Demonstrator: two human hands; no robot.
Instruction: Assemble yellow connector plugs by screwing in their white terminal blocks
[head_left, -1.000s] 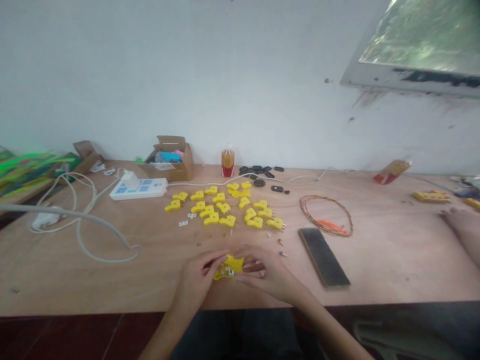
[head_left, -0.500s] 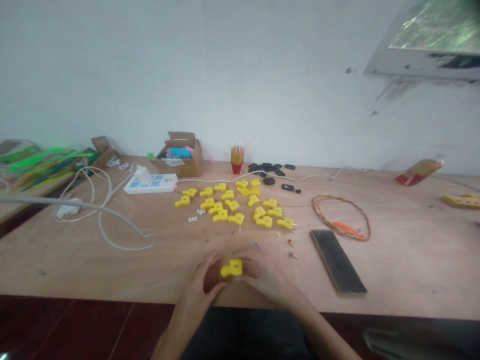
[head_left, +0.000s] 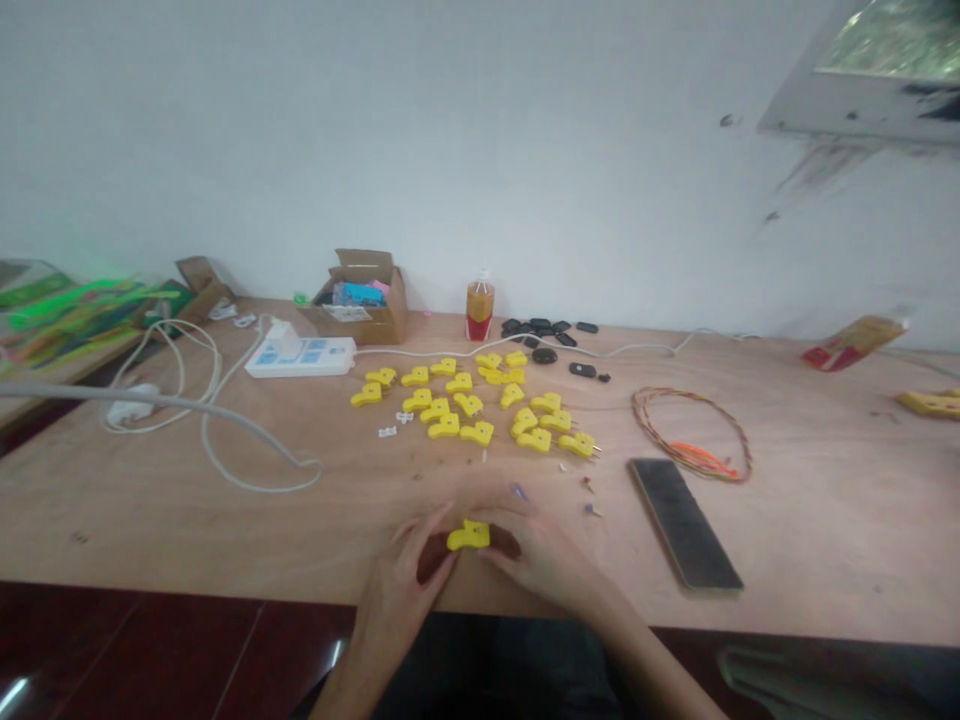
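Observation:
Near the table's front edge a yellow electrical plug (head_left: 469, 536) is held between my two hands, just above the wood. My left hand (head_left: 409, 565) has its thumb and fingers curved in around the plug's left end. From the other side my right hand (head_left: 540, 555) pinches the plug's right end, which hides its pins. Beyond my fingers lies a group of similar yellow plugs (head_left: 477, 433), some with metal pins showing. Small white clips (head_left: 387, 432) rest left of them. Two small pins with coloured ends, one a purple-ended pin (head_left: 592, 510), lie right of my right hand.
A dark phone-like slab (head_left: 686, 525) and a coiled twisted wire (head_left: 694, 390) lie to the right. Left are a white power strip (head_left: 300, 357) and loose cables. A cardboard box (head_left: 386, 322), a bottle (head_left: 480, 310) and several black oval pieces (head_left: 544, 355) stand further back.
My left hand's fingers have closed in on the plug's left end. The plug is tilted slightly differently in my hands. The camera view has shifted a little.

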